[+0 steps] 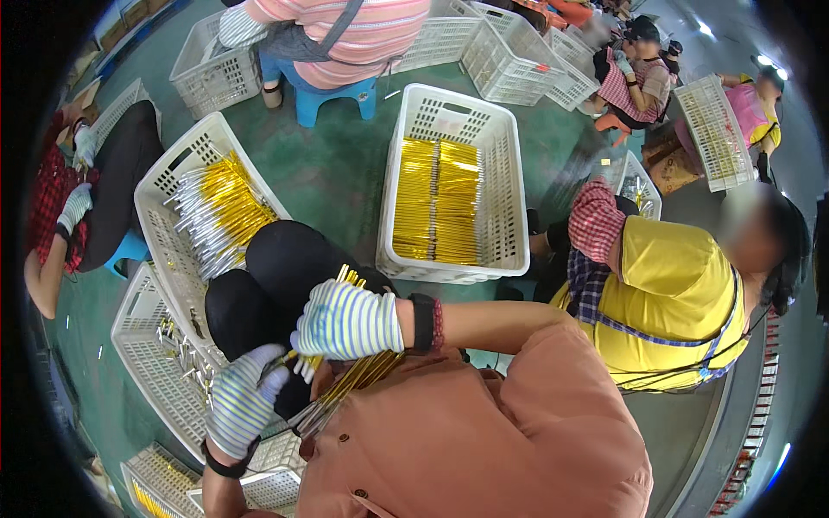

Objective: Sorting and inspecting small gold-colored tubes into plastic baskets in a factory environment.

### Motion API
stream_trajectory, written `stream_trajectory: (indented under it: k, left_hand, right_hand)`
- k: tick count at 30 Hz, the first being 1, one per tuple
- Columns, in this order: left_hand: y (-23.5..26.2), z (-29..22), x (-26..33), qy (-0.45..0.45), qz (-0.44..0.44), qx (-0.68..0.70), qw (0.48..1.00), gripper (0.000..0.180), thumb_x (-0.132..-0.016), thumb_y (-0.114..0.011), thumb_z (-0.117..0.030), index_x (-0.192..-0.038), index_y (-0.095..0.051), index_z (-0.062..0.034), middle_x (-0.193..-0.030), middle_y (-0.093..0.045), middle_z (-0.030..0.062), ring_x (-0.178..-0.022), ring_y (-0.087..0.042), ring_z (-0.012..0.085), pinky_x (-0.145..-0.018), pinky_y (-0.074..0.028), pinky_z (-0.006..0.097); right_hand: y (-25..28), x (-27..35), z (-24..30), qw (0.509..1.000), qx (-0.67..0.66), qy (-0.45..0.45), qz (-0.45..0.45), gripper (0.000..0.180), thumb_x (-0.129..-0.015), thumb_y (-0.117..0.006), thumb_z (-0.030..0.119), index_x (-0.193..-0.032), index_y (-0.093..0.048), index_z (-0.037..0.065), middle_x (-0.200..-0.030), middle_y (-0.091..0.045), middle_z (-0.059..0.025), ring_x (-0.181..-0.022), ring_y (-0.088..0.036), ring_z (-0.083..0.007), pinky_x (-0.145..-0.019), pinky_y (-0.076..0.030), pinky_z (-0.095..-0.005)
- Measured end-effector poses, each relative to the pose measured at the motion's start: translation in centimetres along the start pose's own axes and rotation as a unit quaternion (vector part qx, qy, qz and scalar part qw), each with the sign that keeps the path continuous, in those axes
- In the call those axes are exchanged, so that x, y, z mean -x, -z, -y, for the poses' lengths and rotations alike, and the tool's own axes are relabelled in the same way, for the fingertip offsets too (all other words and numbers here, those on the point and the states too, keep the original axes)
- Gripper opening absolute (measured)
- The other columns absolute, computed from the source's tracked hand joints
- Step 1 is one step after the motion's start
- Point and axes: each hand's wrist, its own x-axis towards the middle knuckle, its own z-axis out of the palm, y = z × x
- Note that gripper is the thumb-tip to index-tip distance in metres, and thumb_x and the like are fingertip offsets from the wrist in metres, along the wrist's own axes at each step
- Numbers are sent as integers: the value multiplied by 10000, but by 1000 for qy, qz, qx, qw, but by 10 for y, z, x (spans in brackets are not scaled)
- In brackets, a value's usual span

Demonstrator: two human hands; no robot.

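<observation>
My right hand (350,319), in a striped glove, is closed round a small bunch of thin gold sticks (352,274). Their gold ends show above the fist, and whitish ends come out below it. Close to those whitish ends, my left hand (246,401), gloved alike, has its thumb and fingers pinched together; what they grip is too small to make out. More gold sticks with silver ends (358,380) lie against my body, below the right wrist. A white crate (155,186) beside my knees holds a loose heap of gold-and-silver sticks (220,207).
Ahead stands a white crate (518,194) with gold sticks in two neat rows (436,203). Another crate (142,337) at left holds scattered silver pieces. A person in yellow (673,302) sits close on my right; another sits on a blue stool (332,102) ahead.
</observation>
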Motion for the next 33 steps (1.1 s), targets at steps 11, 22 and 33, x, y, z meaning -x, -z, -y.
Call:
stream_trajectory:
  k: [11,22,33]
  left_hand:
    - [8,16,44,150,137,182,962,326,-1098,-555,-299,-1037,-691,-9,-695,-647,72,-616,-625,155,-599,-474,300]
    - [0,36,66,-103,-19,-195,975,311,-840,-780,-159,-1115,-677,-58,-954,-712,177,-848,-684,364,-734,-525,454]
    - [21,14,36,194,157,222,943,296,-1029,-674,-307,-1069,-697,-14,-720,-638,49,-606,-578,131,-596,-482,310]
  right_hand:
    - [-20,-9,40,995,68,69,-19,158,-830,-667,271,-832,-642,115,-671,-601,-42,-656,-660,-265,-616,-494,-402]
    - [-48,-4,53,996,-53,-69,13,157,-805,-713,282,-848,-662,140,-677,-613,-59,-662,-659,-288,-630,-497,-419]
    - [-14,0,34,999,-29,-15,22,181,-828,-714,282,-805,-688,104,-733,-693,-99,-733,-715,-342,-644,-546,-447]
